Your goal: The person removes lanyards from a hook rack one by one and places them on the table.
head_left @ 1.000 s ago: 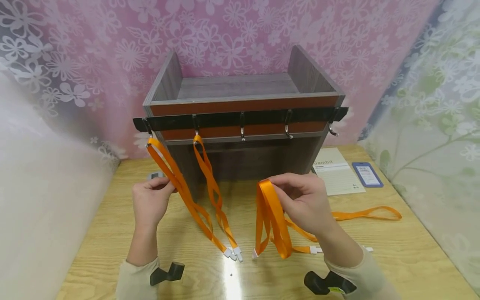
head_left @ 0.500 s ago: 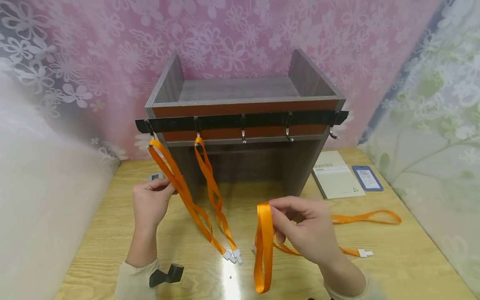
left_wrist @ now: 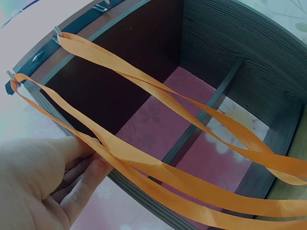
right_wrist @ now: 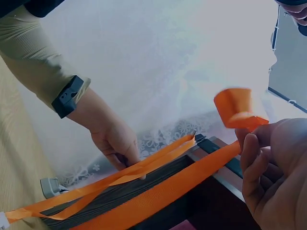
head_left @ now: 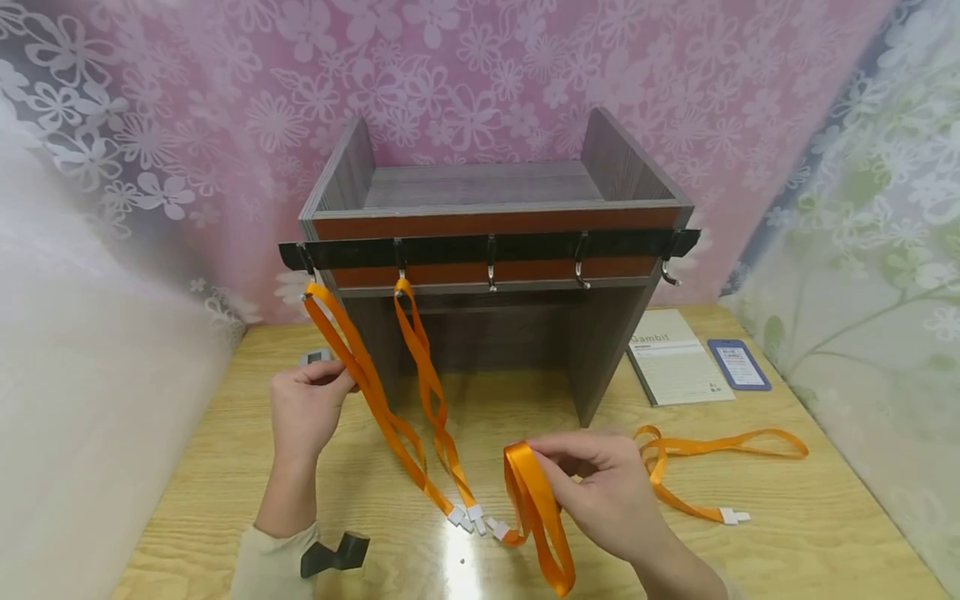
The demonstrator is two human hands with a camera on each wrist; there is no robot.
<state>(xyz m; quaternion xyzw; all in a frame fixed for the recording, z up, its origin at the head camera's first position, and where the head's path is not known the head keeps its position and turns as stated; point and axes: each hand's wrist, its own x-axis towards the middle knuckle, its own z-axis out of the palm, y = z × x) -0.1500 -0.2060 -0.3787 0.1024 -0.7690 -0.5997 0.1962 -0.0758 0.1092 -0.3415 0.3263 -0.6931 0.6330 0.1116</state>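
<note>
"Grasped?"
"Left of frame, the outer hanging orange ribbon lanyard (head_left: 375, 400) is pinched by the left hand (head_left: 306, 408); lower right, a looped orange ribbon lanyard (head_left: 534, 483), by the right hand (head_left: 600, 483)."
"Hidden from the head view?"
"Partly, a grey boxy device (head_left: 315, 356), shown fuller at right wrist."

And there it is, at the right-hand side of the desk (head_left: 210, 475): "Gambit", capital G and lowercase after it, running across the upper part of the pale notebook cover (head_left: 681, 367)! Just under that name comes a short, dark line of print, too small to read, and down in the lower right corner sit a few tiny dark marks, equally beyond reading. Right beside it, the blue-framed badge (head_left: 739, 365) shows heavier lettering at the top of its white card and finer rows beneath, all too blurred to call!
</note>
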